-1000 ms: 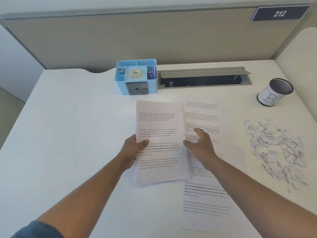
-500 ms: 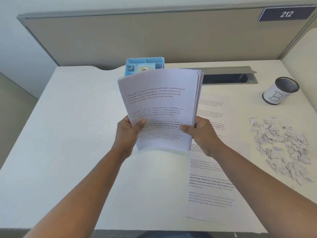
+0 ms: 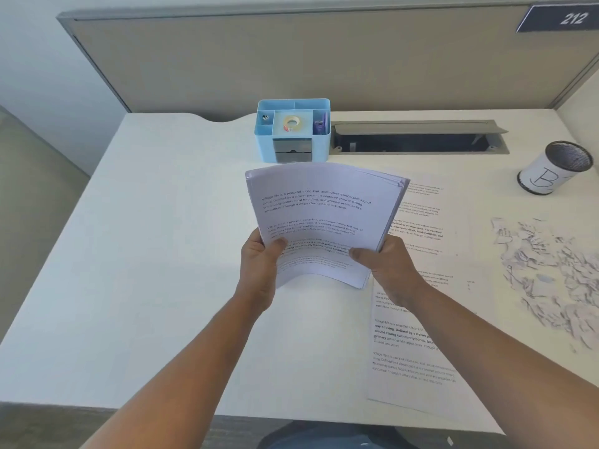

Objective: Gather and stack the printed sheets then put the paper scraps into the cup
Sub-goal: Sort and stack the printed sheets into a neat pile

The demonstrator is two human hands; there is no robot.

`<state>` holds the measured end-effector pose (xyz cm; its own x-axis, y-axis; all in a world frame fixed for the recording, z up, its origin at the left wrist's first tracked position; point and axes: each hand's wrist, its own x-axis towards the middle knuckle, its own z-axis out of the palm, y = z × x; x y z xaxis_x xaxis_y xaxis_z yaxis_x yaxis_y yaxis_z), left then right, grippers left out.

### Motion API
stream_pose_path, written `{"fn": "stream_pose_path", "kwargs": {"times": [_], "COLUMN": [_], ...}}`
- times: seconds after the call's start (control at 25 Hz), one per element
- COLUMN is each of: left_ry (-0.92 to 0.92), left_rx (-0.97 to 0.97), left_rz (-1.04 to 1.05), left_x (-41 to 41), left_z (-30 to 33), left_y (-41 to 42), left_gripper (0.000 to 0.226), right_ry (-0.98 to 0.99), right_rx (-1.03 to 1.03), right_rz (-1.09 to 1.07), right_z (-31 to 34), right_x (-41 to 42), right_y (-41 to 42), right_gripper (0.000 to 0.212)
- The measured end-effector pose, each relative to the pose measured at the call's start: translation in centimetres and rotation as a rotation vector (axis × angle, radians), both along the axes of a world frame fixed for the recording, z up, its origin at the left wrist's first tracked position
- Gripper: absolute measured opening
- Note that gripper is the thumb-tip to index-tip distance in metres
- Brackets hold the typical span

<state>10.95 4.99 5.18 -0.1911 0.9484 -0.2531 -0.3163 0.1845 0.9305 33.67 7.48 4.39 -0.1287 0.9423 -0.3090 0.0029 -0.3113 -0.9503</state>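
Printed sheets (image 3: 319,222) bow upward above the desk (image 3: 162,254), gripped by my left hand (image 3: 259,270) and right hand (image 3: 387,264) at their sides. I judge gathering unfinished: loose pages (image 3: 418,335) wait beside me; scraps (image 3: 551,270) and cup (image 3: 554,170) come later.

Centre of frame: stack of sheets (image 3: 319,222) held above the desk (image 3: 146,254), left hand (image 3: 261,267) at its lower left edge, right hand (image 3: 387,265) at its lower right edge. Organiser (image 3: 293,129) just above the stack in frame, at the desk's rear; tape roll (image 3: 291,123) in its middle compartment. Cable slot (image 3: 415,137) directly right of organiser. Cup (image 3: 554,171) at upper right. Paper scraps (image 3: 551,273) below the cup, right edge. Loose sheets (image 3: 418,358) flat on desk, between stack and scraps, extending to lower right.
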Motion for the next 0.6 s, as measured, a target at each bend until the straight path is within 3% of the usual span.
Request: {"fn": "stream_pose_path", "kwargs": {"times": [0.6], "left_ry": [0.124], "left_rx": [-0.036], "left_rz": [-0.078], "left_x": [-1.1], "left_z": [-1.3], "left_y": [-1.2], "left_gripper": [0.026], "right_ry": [-0.064], "right_rx": [0.027], "right_rz": [0.027], "right_z": [-1.0], "right_x": [-0.6], "right_y": [-1.3], "right_gripper": [0.033]}}
